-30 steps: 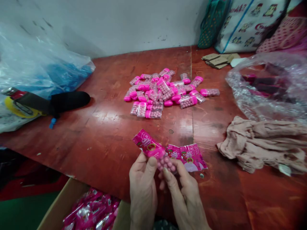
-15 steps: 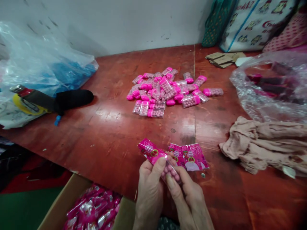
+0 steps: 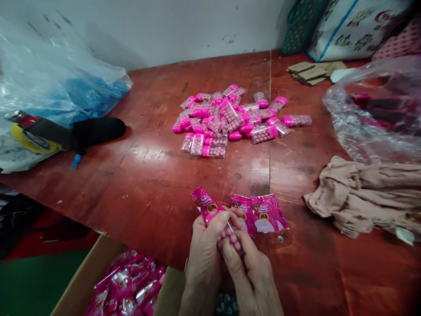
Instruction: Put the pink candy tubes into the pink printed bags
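Near the front of the table, my two hands meet on one small clear candy box (image 3: pixel 231 238) filled with pink balls. A printed pink wrapper sleeve (image 3: pixel 204 202) sticks up at its upper end. My left hand (image 3: pixel 204 252) pinches the sleeve and the box's upper part, thumb on top. My right hand (image 3: pixel 251 265) grips the lower, see-through part, its thumb pressed on the face. How far the sleeve reaches over the box is hidden by my fingers. Flat pink wrapper sleeves (image 3: pixel 265 213) lie just beyond my right hand.
Several pink-capped candy boxes (image 3: pixel 230 116) lie heaped mid-table. A cardboard box (image 3: pixel 80 274) of wrapped packs stands below the front edge. Left are a plastic bag (image 3: pixel 95 94) and a black-handled tool (image 3: pixel 98 131); right, a beige cloth (image 3: pixel 358 191) and a clear bag (image 3: pixel 342 131).
Both hands keep their grip on the candy box and sleeve. The right hand and the box's lower end have shifted slightly left and down. The whole view has moved a little.
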The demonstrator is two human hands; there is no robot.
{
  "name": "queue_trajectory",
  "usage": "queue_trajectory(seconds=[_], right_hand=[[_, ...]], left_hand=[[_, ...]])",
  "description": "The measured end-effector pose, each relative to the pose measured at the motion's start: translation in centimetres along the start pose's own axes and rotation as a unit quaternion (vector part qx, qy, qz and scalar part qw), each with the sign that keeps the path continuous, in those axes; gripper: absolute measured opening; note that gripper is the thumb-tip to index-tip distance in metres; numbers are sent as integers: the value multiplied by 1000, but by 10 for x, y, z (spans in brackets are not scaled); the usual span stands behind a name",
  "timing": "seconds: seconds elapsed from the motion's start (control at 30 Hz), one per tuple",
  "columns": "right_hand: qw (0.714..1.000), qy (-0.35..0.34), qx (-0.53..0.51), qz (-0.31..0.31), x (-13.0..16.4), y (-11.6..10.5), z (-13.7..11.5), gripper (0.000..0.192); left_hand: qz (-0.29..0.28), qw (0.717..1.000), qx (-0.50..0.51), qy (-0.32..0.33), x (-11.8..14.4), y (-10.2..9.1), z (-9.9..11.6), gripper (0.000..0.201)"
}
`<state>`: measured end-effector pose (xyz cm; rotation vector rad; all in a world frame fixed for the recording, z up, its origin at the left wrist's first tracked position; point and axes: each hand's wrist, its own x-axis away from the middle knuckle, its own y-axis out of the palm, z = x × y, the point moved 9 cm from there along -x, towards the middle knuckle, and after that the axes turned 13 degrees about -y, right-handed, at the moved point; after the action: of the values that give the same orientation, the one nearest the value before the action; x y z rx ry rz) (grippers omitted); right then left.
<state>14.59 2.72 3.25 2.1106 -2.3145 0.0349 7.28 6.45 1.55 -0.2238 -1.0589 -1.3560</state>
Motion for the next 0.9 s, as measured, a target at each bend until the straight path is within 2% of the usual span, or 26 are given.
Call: queue_trajectory(seconds=[0.07,0.13,0.3,0.43,0.5,0.63,0.7,0.8,0.9], right_hand=[[1000,2,-13,-18,-1,3,1,31],[1000,4,3,-30,0,7,2,30],[999,-13,48,14,8,8,6,35],[997,-14,62,45,8,3,8,34],[998,-8,44,38,4,3,7,33],[1000,2,-9,7,-3,6,6,31],[1000,5,7,25,-2,2,6,32],[998,21,39,46,5,-5,9,37],[998,37,23,37,9,-6,13,39]], left_hand=[[-5,999,34,6,1,-4,3,17],[3,998,58,19,3,-10,9,24],[54,996,64,16,2,-19,15,20],[51,997,66,-1,-1,-15,9,33],[48,996,71,4,0,-14,6,39],[55,997,52,-1,1,-14,-1,24],[56,998,25,0,0,-12,-3,18],[41,999,-18,-13,1,-4,-7,20],[21,999,-26,-27,3,4,-10,21]])
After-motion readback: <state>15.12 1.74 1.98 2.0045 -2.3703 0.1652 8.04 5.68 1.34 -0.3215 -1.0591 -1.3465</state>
